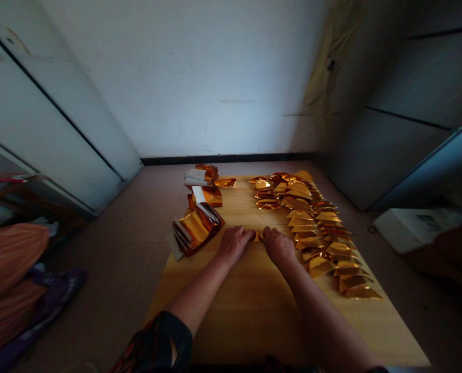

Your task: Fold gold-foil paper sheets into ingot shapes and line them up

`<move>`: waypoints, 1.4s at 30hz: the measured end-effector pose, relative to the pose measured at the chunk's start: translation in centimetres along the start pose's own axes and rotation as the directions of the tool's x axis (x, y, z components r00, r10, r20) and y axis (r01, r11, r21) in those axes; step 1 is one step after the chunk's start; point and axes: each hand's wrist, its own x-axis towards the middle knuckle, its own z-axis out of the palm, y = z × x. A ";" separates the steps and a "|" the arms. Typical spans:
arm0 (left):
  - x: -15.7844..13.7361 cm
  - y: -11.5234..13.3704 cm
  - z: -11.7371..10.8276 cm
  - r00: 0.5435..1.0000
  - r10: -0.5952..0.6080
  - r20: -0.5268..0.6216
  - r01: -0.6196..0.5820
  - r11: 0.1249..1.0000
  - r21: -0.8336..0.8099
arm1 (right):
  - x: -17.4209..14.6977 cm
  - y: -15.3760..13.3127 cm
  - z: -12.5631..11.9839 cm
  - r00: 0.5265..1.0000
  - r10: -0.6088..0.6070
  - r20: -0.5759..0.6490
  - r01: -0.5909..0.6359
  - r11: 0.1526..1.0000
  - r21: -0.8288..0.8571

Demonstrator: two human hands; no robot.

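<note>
At the middle of the wooden table [231, 295], my left hand [234, 243] and my right hand [279, 245] are closed on the two ends of a small piece of gold foil paper [258, 236]. Only its middle shows between them; my fingers cover the rest. To the left of my left hand lies a stack of gold foil sheets [194, 228] with pale backs. Several folded gold foil pieces [303, 228] stand in overlapping rows to the right of my right hand.
Behind the stack are more foil sheets [211, 197], a curled bundle [200, 175] and a single gold piece [225, 183]. A white wall [215, 77] rises beyond the table. Orange cloth [13, 259] lies at the left, and a white box [398, 228] stands on the floor at the right.
</note>
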 end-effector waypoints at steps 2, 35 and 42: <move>0.0 0.0 0.1 1.000 0.002 -0.002 -0.002 1.000 0.006 | 0.0 0.0 -0.1 1.000 0.013 0.011 -0.013 1.000 0.012; -2.0 0.7 -1.7 0.981 0.187 -0.055 -0.182 0.980 0.085 | 0.2 2.8 0.5 0.974 -0.207 -0.090 0.224 0.939 0.261; -1.7 0.7 -1.9 0.966 0.257 0.003 -0.256 0.961 0.109 | 0.9 2.7 -0.3 0.958 -0.285 0.023 0.279 0.951 0.133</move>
